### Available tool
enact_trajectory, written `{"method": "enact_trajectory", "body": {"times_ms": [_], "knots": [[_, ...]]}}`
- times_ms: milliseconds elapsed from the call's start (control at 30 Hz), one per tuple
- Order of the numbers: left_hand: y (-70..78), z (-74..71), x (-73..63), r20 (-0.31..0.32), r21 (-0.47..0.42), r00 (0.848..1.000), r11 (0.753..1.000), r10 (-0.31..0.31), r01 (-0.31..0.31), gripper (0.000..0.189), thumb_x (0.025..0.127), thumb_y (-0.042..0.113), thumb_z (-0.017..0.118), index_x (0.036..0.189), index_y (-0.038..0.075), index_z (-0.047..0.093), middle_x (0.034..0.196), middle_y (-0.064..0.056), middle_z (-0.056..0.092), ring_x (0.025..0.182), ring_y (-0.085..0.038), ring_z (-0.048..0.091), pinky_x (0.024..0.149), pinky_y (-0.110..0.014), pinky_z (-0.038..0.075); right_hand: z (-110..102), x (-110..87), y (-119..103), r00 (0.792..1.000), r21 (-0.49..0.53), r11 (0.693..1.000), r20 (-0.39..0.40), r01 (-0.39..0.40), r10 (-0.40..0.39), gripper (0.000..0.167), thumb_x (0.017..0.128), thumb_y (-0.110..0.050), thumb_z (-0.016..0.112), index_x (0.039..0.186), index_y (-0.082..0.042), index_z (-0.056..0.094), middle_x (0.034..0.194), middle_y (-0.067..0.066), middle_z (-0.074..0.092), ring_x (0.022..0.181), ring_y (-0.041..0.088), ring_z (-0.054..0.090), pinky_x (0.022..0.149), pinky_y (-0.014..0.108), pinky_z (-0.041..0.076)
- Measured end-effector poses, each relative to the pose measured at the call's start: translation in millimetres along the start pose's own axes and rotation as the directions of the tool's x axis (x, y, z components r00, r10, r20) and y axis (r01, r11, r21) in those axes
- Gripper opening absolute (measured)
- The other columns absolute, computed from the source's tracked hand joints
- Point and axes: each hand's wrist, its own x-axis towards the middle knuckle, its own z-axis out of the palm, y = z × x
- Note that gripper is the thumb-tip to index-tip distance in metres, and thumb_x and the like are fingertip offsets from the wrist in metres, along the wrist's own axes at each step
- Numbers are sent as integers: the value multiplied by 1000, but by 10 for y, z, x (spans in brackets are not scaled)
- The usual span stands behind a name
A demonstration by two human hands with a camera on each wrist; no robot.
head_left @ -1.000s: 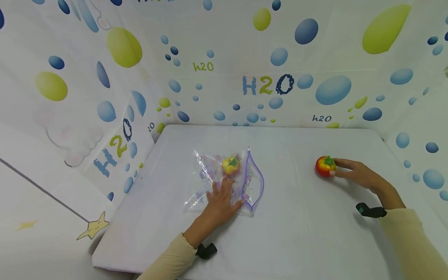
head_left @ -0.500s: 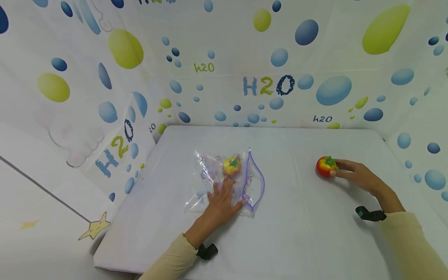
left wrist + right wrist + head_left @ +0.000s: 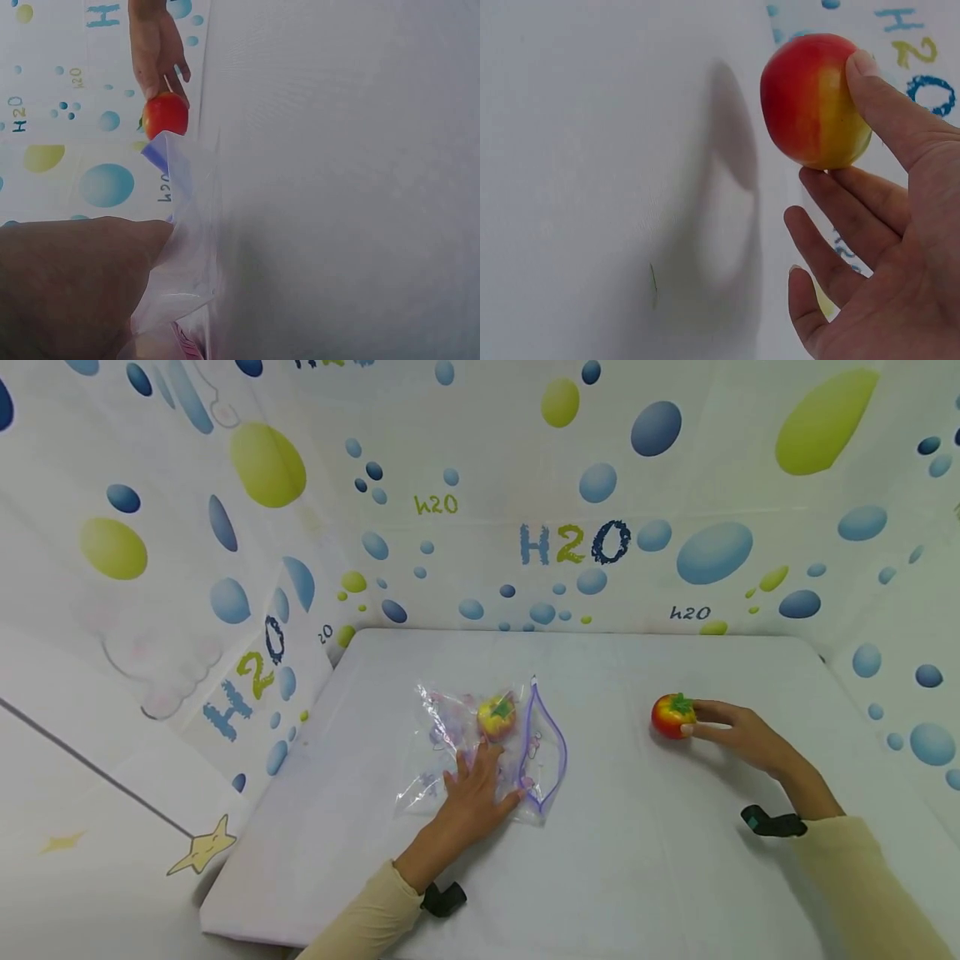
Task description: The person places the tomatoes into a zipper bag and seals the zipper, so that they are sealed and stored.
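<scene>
Red-yellow round glossy fruit (image 3: 672, 717), pinched in R hand (image 3: 750, 741), wants firm fingertips, w/ L hand (image 3: 476, 797) spread, prob. pressing, on clear plastic purple-zip bag (image 3: 441, 735).

Red-and-yellow held fruit (image 3: 672, 718), clear bag (image 3: 435, 760) edged in purple
Green tops the held fruit; pink and violet print dots the bag, round a yellow, red-tinged bagged fruit (image 3: 491, 720) with a green crown; white surface (image 3: 600, 860), cream sleeves (image 3: 862, 877), white backdrop (image 3: 487, 560) spotted blue and lime, its large H2O lettering (image 3: 575, 542) light blue, lime and navy
</scene>
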Motion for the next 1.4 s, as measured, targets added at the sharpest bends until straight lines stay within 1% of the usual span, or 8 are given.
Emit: {"method": "enact_trajectory", "body": {"times_ms": [100,333,600,767,900,1067,1267,1400], "knots": [[5,-1,0,0,-2,1000,1000,-1,1,76,102,49,65,159,13,31,173,-24,19,155,-62,11,115,-84,13,65,2,-80,1000,8,1000,-12,25,-25,79,103,-51,64,161,-3,39,159,30,45,146,54,36,107,77,39],[11,-2,3,10,7,1000,1000,-7,7,76,102,48,65,160,13,29,174,-24,17,156,-61,10,116,-83,13,226,28,-230,996,-11,997,-50,72,-73,78,102,-52,66,158,-3,44,154,28,52,142,49,45,107,70,45],[18,-4,-1,1,11,1000,1000,3,-3,76,102,48,66,160,13,31,174,-24,18,155,-62,12,115,-84,14,460,39,-405,991,-18,992,-63,121,-122,70,102,-48,68,154,-3,50,148,24,59,135,44,54,105,64,50],[13,-1,-3,-3,17,1000,1000,1,-1,77,102,49,65,161,12,31,174,-24,18,155,-62,12,114,-84,15,557,46,-558,987,-6,989,-64,146,-146,69,100,-47,71,151,-4,53,146,22,61,133,42,56,105,62,50],[3,11,0,-2,11,1000,1000,4,-4,79,102,50,65,161,11,30,173,-25,19,155,-63,12,114,-85,15,629,48,-647,987,-5,989,-60,150,-151,69,99,-46,73,150,-5,54,145,21,62,132,41,57,104,62,50],[10,0,-13,0,3,1000,1000,3,-3,78,102,50,64,161,12,29,173,-26,18,154,-63,11,114,-85,14,730,57,-776,986,-11,988,-62,155,-155,69,97,-48,74,149,-7,56,144,18,64,130,39,59,103,61,51],[14,-10,-16,3,0,1000,1000,2,-2,79,102,49,64,161,11,29,174,-24,17,155,-62,11,114,-84,14,864,64,-966,981,-29,982,-57,186,-187,70,95,-51,75,149,-10,58,143,15,65,127,37,61,101,59,54],[10,-10,-18,6,4,1000,1000,3,-3,79,102,50,64,162,11,30,174,-23,17,155,-62,11,115,-84,14,940,83,-1032,977,-40,978,-51,203,-205,70,94,-51,76,148,-10,59,142,14,65,124,35,62,99,57,55]]}}
